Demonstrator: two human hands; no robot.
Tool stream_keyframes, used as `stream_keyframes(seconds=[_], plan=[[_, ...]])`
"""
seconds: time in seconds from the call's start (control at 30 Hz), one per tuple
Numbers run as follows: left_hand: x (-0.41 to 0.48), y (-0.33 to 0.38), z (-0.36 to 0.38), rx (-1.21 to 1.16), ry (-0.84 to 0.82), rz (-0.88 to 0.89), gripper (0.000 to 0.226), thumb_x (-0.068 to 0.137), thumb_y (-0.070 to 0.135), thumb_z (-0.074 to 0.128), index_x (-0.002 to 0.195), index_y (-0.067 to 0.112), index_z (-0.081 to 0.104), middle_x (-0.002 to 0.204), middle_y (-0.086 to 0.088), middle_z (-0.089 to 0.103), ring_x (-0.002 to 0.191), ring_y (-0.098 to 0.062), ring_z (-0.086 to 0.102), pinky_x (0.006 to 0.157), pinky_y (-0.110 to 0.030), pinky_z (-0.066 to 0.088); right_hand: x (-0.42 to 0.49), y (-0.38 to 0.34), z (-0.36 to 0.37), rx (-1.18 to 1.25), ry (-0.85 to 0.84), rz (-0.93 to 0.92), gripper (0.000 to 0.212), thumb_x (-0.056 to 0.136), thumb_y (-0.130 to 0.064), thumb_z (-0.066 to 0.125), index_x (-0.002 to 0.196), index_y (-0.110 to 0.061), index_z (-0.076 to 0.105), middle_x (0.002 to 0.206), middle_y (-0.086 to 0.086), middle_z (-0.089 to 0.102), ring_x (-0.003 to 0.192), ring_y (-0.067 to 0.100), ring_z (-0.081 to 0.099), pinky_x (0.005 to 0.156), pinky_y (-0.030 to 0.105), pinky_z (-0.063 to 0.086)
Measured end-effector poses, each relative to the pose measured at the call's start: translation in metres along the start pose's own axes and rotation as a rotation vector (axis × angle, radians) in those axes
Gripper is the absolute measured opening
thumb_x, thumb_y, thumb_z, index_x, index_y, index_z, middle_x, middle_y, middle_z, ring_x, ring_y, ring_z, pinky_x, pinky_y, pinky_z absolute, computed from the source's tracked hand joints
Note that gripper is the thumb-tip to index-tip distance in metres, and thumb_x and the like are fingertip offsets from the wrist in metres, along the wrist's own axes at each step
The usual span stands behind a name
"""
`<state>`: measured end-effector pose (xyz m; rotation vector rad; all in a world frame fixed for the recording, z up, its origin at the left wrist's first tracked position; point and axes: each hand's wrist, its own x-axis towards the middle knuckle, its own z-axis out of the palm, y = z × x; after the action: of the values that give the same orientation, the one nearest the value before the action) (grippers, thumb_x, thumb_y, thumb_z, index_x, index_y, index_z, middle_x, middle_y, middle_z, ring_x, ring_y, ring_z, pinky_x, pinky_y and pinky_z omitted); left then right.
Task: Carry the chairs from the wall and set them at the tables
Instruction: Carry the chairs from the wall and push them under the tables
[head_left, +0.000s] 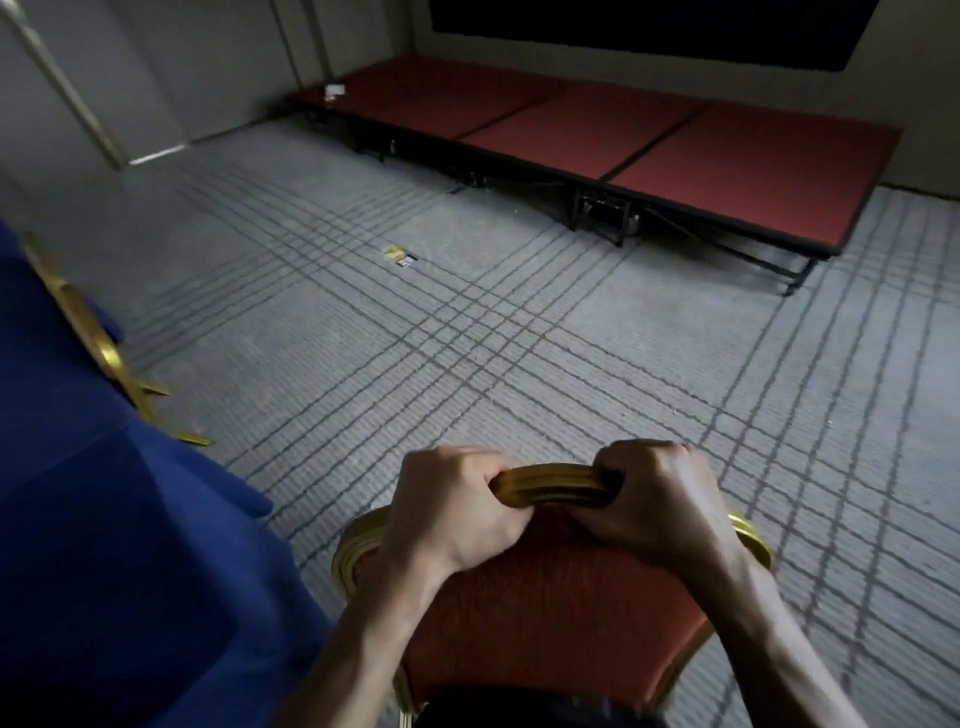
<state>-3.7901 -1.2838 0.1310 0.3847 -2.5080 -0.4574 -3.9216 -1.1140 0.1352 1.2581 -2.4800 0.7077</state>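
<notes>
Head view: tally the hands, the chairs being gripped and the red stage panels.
Hands: 2 (left hand, right hand)
Chair gripped: 1
Stage panels: 3
Total: 6

dim room, darkest toward the corners; soft motion blur throughout; wide-angle bending at the edges.

A chair (550, 618) is near, in the middle. The left grip (457, 504) and the right grip (660, 499) hold its top rail side by side. A big cloth (104, 519) fills the near left, with thin legs (104, 348) just behind it on the floor (519, 364). Far right, a low stage (623, 130) runs along the far wall (914, 93). A small flat thing (400, 256) lies on the floor between chair and stage.
</notes>
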Motion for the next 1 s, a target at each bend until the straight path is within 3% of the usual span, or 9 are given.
stream_keyframes(seconds=[0.17, 0.4, 0.53, 0.77, 0.9, 1.0], plan=[[0.072, -0.027, 0.005, 0.057, 0.067, -0.087, 0.038, 0.063, 0.031, 0.079, 0.050, 0.019, 0.045, 0.047, 0.007, 0.047, 0.046, -0.013, 0.045, 0.045, -0.027, 0.032, 0.097, 0.023, 0.019, 0.076, -0.024, -0.129, 0.049, 0.069, -0.064, 0.062, 0.052, -0.020, 0.050, 0.049, -0.012, 0.038, 0.044, 0.016, 0.048, 0.048, 0.023, 0.032], [0.156, -0.096, 0.034, 0.067, 0.126, -0.148, 0.038, 0.066, 0.031, 0.075, 0.050, 0.016, 0.043, 0.047, 0.005, 0.047, 0.045, -0.014, 0.045, 0.042, -0.033, 0.037, 0.215, 0.044, 0.078, 0.084, -0.097, -0.236, 0.044, 0.067, -0.061, 0.064, 0.055, -0.020, 0.054, 0.052, -0.006, 0.050, 0.049, 0.021, 0.054, 0.047, 0.030, 0.045], [0.215, -0.156, 0.052, 0.081, 0.166, -0.175, 0.042, 0.066, 0.032, 0.075, 0.050, 0.018, 0.038, 0.046, 0.005, 0.046, 0.043, -0.015, 0.045, 0.041, -0.032, 0.038, 0.294, 0.047, 0.126, 0.080, -0.127, -0.255, 0.042, 0.064, -0.058, 0.070, 0.055, -0.020, 0.053, 0.052, -0.007, 0.049, 0.050, 0.021, 0.054, 0.049, 0.028, 0.042], [0.332, -0.276, 0.067, 0.107, 0.177, -0.191, 0.040, 0.064, 0.034, 0.075, 0.050, 0.017, 0.043, 0.046, 0.004, 0.048, 0.042, -0.016, 0.047, 0.044, -0.027, 0.034, 0.443, 0.043, 0.210, 0.092, -0.185, -0.276, 0.046, 0.068, -0.063, 0.057, 0.056, -0.019, 0.053, 0.051, -0.011, 0.039, 0.049, 0.018, 0.051, 0.050, 0.026, 0.037], [0.379, -0.312, 0.058, 0.109, 0.177, -0.186, 0.047, 0.060, 0.030, 0.079, 0.055, 0.027, 0.033, 0.047, 0.003, 0.049, 0.044, -0.017, 0.047, 0.046, -0.026, 0.031, 0.502, 0.035, 0.234, 0.112, -0.197, -0.279, 0.048, 0.068, -0.064, 0.057, 0.054, -0.020, 0.049, 0.051, -0.012, 0.036, 0.049, 0.020, 0.051, 0.050, 0.028, 0.039], [0.412, -0.342, 0.055, 0.108, 0.164, -0.205, 0.044, 0.059, 0.027, 0.080, 0.054, 0.024, 0.036, 0.048, 0.005, 0.049, 0.044, -0.015, 0.046, 0.044, -0.025, 0.034, 0.551, 0.031, 0.258, 0.133, -0.201, -0.308, 0.045, 0.068, -0.063, 0.060, 0.054, -0.022, 0.047, 0.051, -0.010, 0.039, 0.050, 0.022, 0.054, 0.049, 0.030, 0.042]])
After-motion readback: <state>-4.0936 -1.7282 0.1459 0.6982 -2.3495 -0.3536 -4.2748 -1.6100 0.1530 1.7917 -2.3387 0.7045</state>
